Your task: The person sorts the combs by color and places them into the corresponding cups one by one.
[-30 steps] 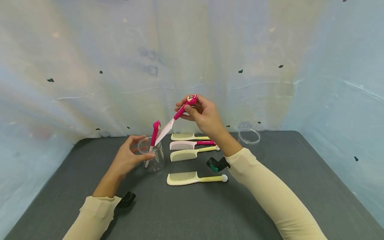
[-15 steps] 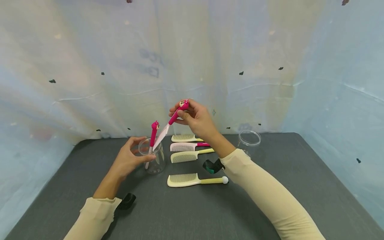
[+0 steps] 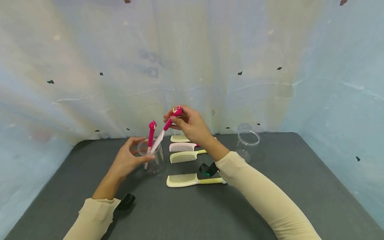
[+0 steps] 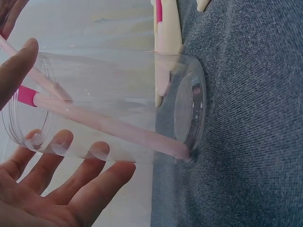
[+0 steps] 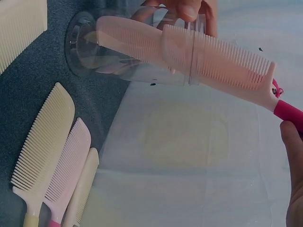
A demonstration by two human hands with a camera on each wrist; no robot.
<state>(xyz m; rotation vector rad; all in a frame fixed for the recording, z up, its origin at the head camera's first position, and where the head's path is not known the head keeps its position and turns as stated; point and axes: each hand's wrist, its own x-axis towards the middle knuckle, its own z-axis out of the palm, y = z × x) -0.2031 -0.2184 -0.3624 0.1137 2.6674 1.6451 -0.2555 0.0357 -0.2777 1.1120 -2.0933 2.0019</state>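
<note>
My left hand grips a clear plastic jar round its side, thumb at the near rim, as the jar stands on the table. One pink comb with a magenta handle leans inside it, its end down at the base. Between thumb and fingers my right hand pinches a second pink comb by its magenta handle, which ends in a small character head. This comb slants down and left, its toothed end within the jar's mouth and its handle outside.
Right of the jar lie a yellow comb, a pink comb, another yellow comb behind, and a cream comb in front. A second clear jar stands at the back right. Plastic sheeting hangs behind the grey table.
My right hand has moved down and left, lowering the pink comb into the jar's mouth. The left hand has kept its hold on the jar.
</note>
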